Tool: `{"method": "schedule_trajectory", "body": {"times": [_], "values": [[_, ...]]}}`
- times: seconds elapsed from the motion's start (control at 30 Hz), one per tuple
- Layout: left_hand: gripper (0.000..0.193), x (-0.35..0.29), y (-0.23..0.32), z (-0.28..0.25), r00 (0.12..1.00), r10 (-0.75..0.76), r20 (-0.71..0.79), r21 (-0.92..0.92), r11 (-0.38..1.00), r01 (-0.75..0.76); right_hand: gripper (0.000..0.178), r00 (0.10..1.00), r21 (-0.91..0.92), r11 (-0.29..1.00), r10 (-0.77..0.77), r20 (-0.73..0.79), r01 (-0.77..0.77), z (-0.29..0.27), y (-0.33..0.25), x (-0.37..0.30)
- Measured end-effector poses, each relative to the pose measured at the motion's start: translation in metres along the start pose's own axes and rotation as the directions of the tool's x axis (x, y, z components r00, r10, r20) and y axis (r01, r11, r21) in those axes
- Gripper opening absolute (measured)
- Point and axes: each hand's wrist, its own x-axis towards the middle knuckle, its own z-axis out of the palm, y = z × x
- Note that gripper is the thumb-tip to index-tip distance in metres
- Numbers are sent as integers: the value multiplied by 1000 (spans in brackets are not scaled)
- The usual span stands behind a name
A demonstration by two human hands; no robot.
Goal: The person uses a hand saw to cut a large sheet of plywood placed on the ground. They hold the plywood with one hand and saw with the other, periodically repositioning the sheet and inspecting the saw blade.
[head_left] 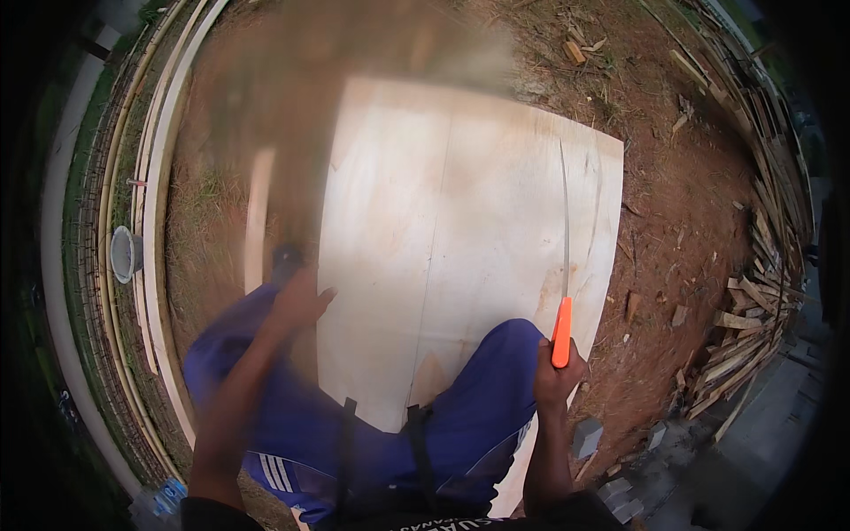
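A large pale plywood sheet (pixel 460 221) lies on red earth, and my knees in blue trousers (pixel 478 416) rest on its near edge. My right hand (pixel 556 376) grips the orange handle of a hand saw (pixel 561 329). Its thin blade runs straight up along the sheet's right part. My left hand (pixel 301 301) is blurred by motion at the sheet's left edge. It is beside a narrow wooden strip (pixel 258 221) and just below a small dark object (pixel 286 259). Whether it holds that object is unclear.
Long pale planks (pixel 159 221) curve along the left, with a grey bowl (pixel 124 252) beside them. Stacked timber offcuts (pixel 753 310) line the right. Grey concrete blocks (pixel 586 437) lie near my right arm. A plastic bottle (pixel 168 496) sits at the lower left.
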Motion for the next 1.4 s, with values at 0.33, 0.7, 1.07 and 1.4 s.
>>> {"method": "schedule_trajectory", "body": {"times": [0.33, 0.7, 1.07, 1.4], "values": [[61, -65, -1, 137, 878, -446, -176, -425, 839, 341, 39, 924, -430, 828, -254, 287, 361, -36, 158, 20], [71, -51, -56, 188, 906, -349, -240, -272, 920, 282, 65, 923, -387, 857, 224, -314, -340, -35, 232, -69], [64, -46, -153, 222, 873, -418, -252, -321, 887, 332, 106, 685, -358, 589, 675, -275, -724, -54, 335, -150], [81, -48, -90, 205, 853, -522, -7, -608, 680, 411, 128, 747, -258, 701, 630, -212, -665, -76, 361, -157]]}}
